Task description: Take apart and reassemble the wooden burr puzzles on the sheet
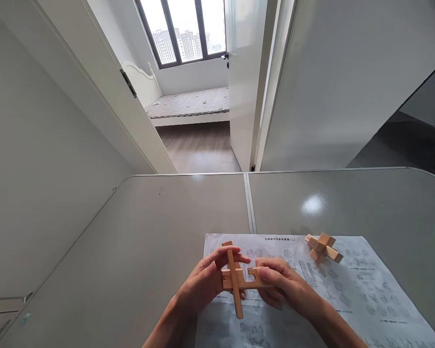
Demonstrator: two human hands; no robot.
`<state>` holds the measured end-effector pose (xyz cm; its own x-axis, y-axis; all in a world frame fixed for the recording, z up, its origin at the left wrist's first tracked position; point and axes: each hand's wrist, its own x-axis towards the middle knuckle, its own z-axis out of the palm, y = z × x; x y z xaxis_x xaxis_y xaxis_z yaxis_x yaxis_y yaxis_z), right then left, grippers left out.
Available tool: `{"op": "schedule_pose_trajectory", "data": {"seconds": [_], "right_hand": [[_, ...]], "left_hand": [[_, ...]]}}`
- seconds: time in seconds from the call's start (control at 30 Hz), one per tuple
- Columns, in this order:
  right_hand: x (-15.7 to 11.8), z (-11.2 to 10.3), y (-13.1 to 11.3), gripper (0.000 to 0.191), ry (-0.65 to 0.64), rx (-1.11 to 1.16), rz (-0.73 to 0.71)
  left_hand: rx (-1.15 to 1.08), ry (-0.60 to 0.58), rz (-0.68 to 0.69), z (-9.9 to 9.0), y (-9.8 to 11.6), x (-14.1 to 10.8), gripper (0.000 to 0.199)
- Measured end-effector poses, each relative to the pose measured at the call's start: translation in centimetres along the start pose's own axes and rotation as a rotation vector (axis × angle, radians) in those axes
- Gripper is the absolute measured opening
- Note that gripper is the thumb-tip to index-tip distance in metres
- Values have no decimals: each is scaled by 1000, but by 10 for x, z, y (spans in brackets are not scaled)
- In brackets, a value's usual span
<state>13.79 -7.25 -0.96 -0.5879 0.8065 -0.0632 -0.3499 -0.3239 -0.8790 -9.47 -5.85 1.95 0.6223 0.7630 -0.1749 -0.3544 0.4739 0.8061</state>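
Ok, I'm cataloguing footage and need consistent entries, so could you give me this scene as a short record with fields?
Left hand: at the left end of a notched wooden bar
Right hand: gripping the bar's right end, thumb on top
Crossing piece: long wooden stick across the bar
Apart from hands: interlocked wooden block cluster, beyond the right hand
Under cluster: paper sheet with printed figures
Surface: grey table
Background: open door, bed, window

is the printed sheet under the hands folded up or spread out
Spread out: the printed sheet lies open on the table, its printing showing face up on both sides of the right hand.
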Motion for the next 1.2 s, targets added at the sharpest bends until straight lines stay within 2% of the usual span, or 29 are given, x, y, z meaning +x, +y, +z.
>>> {"op": "schedule_pose_trajectory", "data": {"seconds": [0.37, 0.63, 0.87, 1.2], "right_hand": [[0, -1, 1, 52, -20, -80, 0], [1, 2, -2, 51, -19, -49, -16], [1, 5, -8, 53, 13, -64, -7], [1, 3, -7, 53, 35, -96, 1]], "left_hand": [[-113, -18, 10, -10, -10, -6, 48], [-188, -34, 47, -10, -9, -2, 48], [-238, 109, 77, -10, -5, -1, 33], [-275, 125, 46, -7, 1, -2, 35]]}}
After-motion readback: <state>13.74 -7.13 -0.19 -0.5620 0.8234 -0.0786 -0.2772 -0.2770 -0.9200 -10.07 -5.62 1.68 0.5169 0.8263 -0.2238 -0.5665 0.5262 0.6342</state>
